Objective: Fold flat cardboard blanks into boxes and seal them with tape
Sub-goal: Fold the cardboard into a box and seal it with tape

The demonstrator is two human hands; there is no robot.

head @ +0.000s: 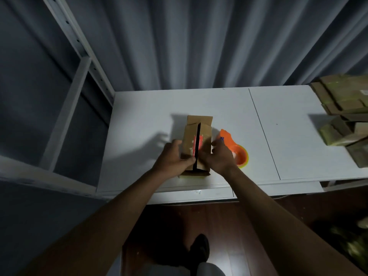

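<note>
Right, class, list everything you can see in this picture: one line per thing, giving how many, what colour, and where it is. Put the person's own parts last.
cardboard box: one, brown, middle of the table, flaps nearly closed with a dark gap between them
tape dispenser: one, orange, on the table just right of the box
flat cardboard blanks: a pile, count unclear, brown, far right of the table
table: one, white, in front of the person
shelf frame: one, white metal, left of the table
curtain: grey, behind the table
floor: dark wood, below the table
left hand: one, grips the box's left side
right hand: one, fingers curled on the right flap
</note>
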